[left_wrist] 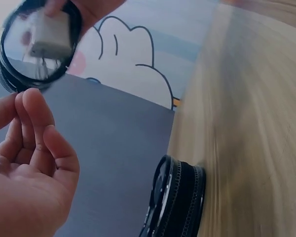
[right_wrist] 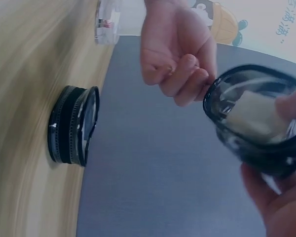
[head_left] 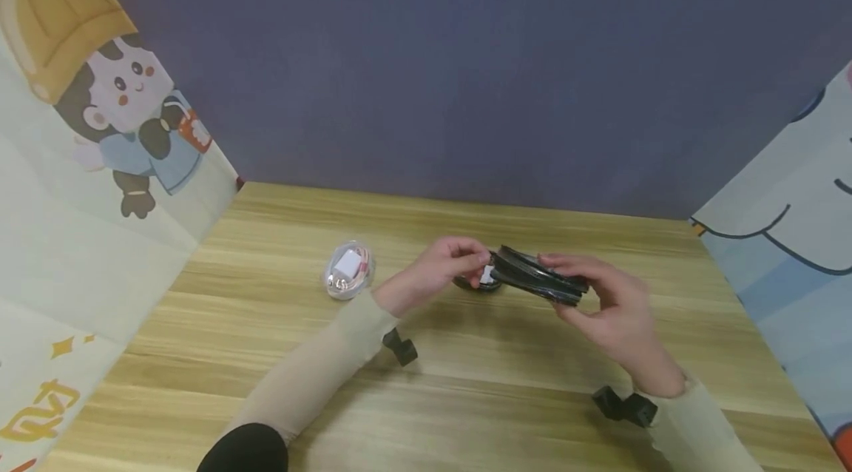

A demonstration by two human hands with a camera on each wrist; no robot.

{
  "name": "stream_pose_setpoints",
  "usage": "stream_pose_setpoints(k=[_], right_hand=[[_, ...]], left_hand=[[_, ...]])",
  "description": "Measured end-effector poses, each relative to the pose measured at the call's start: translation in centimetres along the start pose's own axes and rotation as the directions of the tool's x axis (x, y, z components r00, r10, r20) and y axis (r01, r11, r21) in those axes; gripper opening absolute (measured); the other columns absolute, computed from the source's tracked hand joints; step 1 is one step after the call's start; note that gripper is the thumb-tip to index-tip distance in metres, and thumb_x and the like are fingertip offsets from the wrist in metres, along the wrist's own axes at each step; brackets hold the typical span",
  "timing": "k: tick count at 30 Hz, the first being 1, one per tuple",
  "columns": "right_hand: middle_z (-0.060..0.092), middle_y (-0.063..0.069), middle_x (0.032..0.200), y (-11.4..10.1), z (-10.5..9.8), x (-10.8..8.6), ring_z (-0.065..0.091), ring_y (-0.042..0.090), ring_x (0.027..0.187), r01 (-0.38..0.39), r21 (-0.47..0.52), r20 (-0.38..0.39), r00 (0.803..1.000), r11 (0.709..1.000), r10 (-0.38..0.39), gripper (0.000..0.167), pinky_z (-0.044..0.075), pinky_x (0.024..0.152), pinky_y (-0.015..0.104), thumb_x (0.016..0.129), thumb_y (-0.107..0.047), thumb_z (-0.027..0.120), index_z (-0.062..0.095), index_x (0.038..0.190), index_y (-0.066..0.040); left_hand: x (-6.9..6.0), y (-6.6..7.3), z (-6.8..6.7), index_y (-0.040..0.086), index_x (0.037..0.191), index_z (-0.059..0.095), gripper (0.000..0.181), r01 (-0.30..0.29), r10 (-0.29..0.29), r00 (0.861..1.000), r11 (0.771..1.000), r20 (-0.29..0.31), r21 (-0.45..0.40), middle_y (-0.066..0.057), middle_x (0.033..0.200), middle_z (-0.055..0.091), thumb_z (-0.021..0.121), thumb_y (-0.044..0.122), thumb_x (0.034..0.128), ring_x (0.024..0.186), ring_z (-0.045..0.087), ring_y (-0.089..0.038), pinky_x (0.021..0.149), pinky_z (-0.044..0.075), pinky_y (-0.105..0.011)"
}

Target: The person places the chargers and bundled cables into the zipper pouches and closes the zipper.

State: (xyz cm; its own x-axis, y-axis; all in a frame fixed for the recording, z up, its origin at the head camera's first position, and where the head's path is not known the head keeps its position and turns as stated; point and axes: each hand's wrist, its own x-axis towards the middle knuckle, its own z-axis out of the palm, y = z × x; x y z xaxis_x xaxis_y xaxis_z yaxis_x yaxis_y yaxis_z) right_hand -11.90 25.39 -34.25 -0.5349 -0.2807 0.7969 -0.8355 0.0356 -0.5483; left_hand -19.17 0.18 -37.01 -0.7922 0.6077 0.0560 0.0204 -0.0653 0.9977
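My right hand (head_left: 609, 309) grips a round, clear-faced zippered pouch (head_left: 535, 277) with black edges, tilted above the table. Inside it sits a white charger plug (right_wrist: 251, 116), seen through the clear face. At the pouch's near edge, the curled fingers of my left hand (head_left: 446, 268) pinch a spot on the black rim; whether they hold a zipper pull is too small to tell. A second black-edged pouch (right_wrist: 69, 126) rests on the table beyond the hands, and my left hand partly hides it in the head view.
A clear round case (head_left: 330, 281) with a white plug and pinkish cable lies left of my left hand on the wood-grain table (head_left: 466, 398). A dark blue-grey panel (head_left: 466, 72) stands behind, with cartoon-printed panels at both sides.
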Motion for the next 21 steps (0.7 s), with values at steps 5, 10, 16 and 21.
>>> stream_pose_setpoints(k=[5,10,16,21], right_hand=[[0.067,0.015,0.115,0.18,0.04,-0.79,0.06,0.009,0.107,-0.081,-0.377,0.007,0.996,0.923,0.09,0.054,0.048,0.084,0.011,0.062,0.015,0.076,0.07,0.114,0.002],[0.067,0.016,0.111,0.63,0.22,-0.88,0.06,0.01,0.104,-0.068,-0.382,-0.011,0.998,0.922,0.069,0.04,0.048,0.081,0.011,0.075,-0.006,0.086,0.072,0.112,0.002],[0.066,0.023,0.111,0.56,0.61,-0.65,0.062,0.014,0.108,-0.1,-0.268,-0.033,0.995,0.958,0.095,0.047,0.051,0.086,0.016,0.063,0.019,0.083,0.07,0.107,0.007],[0.067,0.025,0.116,0.54,0.74,-0.52,0.063,0.017,0.115,-0.116,-0.244,-0.031,0.993,0.963,0.112,0.057,0.051,0.092,0.021,0.058,0.032,0.076,0.068,0.109,0.007]], left_hand=[[-0.34,0.37,-0.06,-0.004,0.108,0.064,0.02,0.017,-0.016,1.0,1.0,-0.02,0.023,-0.004,0.082,0.062,0.059,0.013,0.1003,0.071,0.061,-0.014,0.088,0.052,-0.05],[-0.55,0.69,0.06,-0.003,0.107,0.065,0.018,0.011,-0.01,1.0,1.0,-0.02,0.02,-0.006,0.083,0.063,0.059,0.012,0.1002,0.071,0.061,-0.014,0.087,0.054,-0.047],[-0.59,0.75,0.33,-0.006,0.107,0.064,0.018,-0.005,0.005,1.0,1.0,-0.02,-0.001,-0.005,0.086,0.068,0.058,0.009,0.1003,0.079,0.065,-0.017,0.089,0.053,-0.047],[-0.63,0.94,0.65,-0.01,0.11,0.061,0.019,-0.017,0.016,0.999,0.999,-0.035,-0.037,0.0,0.092,0.069,0.057,0.005,0.0996,0.089,0.064,-0.018,0.096,0.049,-0.054]])
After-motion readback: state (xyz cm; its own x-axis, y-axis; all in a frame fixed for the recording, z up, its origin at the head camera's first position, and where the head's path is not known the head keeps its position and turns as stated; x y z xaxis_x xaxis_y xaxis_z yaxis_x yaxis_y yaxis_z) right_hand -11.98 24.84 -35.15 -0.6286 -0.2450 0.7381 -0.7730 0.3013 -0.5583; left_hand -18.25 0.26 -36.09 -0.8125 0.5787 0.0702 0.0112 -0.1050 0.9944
